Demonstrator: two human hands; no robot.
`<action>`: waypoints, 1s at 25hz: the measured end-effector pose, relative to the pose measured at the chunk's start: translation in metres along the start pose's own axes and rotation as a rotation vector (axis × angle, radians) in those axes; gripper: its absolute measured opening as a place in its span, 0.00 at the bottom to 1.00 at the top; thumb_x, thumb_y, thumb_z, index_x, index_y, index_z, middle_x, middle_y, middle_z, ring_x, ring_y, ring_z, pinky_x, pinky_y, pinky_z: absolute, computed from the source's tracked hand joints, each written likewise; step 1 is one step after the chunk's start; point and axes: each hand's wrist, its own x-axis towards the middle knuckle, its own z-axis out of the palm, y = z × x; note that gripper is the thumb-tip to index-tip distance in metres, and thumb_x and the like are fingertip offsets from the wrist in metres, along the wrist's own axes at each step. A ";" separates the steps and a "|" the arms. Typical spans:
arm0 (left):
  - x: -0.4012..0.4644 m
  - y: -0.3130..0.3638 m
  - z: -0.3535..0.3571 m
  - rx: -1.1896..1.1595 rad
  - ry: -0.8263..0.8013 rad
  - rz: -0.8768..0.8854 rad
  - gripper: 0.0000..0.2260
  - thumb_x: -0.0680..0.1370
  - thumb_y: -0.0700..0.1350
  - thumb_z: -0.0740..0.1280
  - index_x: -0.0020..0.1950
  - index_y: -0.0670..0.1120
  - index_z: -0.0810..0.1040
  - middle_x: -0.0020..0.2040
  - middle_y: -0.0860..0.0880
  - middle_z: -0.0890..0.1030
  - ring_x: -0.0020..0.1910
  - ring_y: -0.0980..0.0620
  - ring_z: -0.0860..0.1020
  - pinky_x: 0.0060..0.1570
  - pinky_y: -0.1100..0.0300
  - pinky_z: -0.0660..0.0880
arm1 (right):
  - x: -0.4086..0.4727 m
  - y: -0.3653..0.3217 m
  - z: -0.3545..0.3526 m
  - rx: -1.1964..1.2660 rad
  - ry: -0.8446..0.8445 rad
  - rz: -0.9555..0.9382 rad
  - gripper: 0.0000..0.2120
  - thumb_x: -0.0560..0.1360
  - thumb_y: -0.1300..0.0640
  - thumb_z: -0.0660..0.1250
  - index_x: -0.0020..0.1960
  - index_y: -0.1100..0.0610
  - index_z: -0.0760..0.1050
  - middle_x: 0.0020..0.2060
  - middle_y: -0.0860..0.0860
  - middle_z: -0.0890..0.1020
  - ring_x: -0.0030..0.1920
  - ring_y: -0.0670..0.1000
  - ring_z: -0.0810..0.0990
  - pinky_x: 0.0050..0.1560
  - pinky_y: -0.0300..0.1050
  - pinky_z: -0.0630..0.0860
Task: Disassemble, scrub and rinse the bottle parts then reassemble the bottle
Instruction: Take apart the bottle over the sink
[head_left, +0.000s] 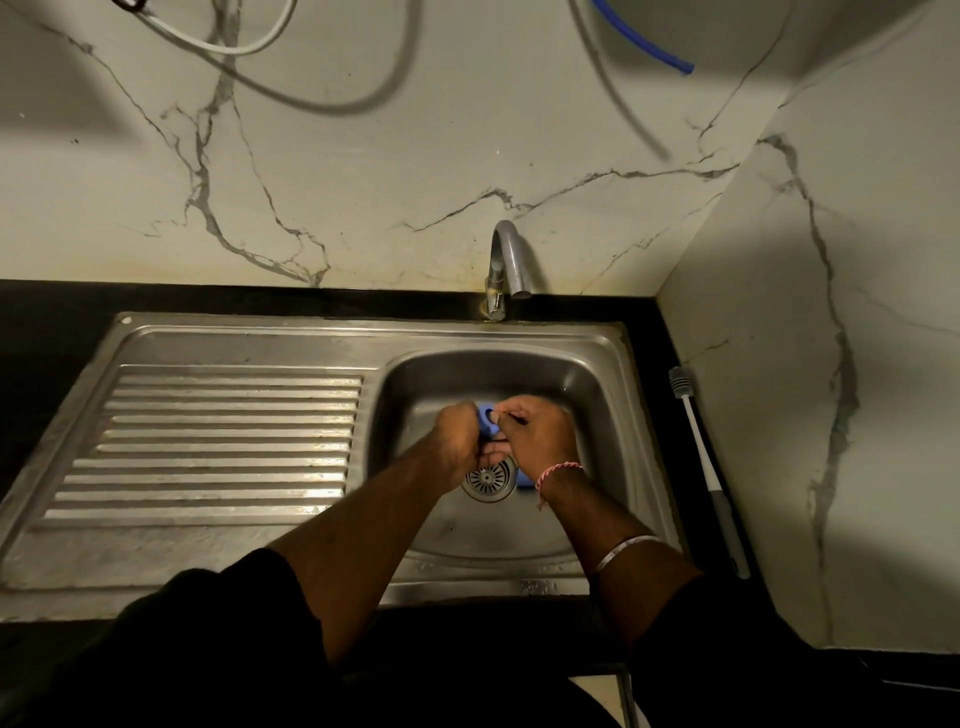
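We look down on a steel sink (613, 395) set in a black counter (47, 332); its ribbed drainboard (218, 441) fills the left of the frame, the basin sits centre-right. A grey tap (506, 260) stands at the back rim, its spout curving toward the basin. The round drain strainer (488, 480) lies low in the basin, partly covered by our hands. A long bottle brush (701, 457) lies on the counter strip along the right edge of the sink, bristle head toward the wall, handle toward us, well apart from the hands. Marble-patterned wall behind; a white cable (234, 47), a grey hose (322, 104) and a blue tube (644, 44) hang across the top of the frame.

Both hands meet over the basin, just above the strainer. The left hand (457, 441) is curled into a fist round a blue bottle part (487, 421), of which only a small patch with a dark hole shows between the hands. The right hand (540, 436) has its fingers bent in, their tips pinching at the same blue part. A pink thread band (558, 475) circles the right wrist, a white one (628, 551) the forearm.

The hands hide most of the part, so we cannot tell its long axis or which way it points. A sliver of something blue (525, 484) shows under the right wrist beside the strainer; too hidden to identify.
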 end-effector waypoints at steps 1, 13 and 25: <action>0.002 -0.002 -0.002 0.018 -0.007 0.003 0.15 0.81 0.39 0.54 0.55 0.37 0.80 0.42 0.39 0.82 0.36 0.46 0.80 0.42 0.55 0.80 | 0.000 0.002 0.000 0.008 -0.016 -0.008 0.06 0.75 0.60 0.74 0.51 0.53 0.85 0.47 0.47 0.84 0.45 0.39 0.81 0.43 0.26 0.73; 0.021 -0.011 -0.026 0.079 -0.190 0.069 0.16 0.77 0.51 0.75 0.59 0.41 0.84 0.52 0.44 0.87 0.48 0.50 0.87 0.44 0.61 0.81 | 0.002 0.024 0.000 0.169 -0.182 0.115 0.23 0.66 0.52 0.81 0.57 0.47 0.77 0.52 0.46 0.83 0.55 0.46 0.82 0.54 0.46 0.82; 0.064 -0.029 -0.031 0.335 0.002 0.051 0.15 0.71 0.34 0.78 0.55 0.42 0.81 0.52 0.39 0.86 0.49 0.44 0.86 0.51 0.50 0.84 | 0.019 0.070 -0.006 -0.220 -0.327 0.153 0.21 0.67 0.58 0.81 0.58 0.56 0.81 0.52 0.52 0.82 0.52 0.51 0.81 0.51 0.41 0.77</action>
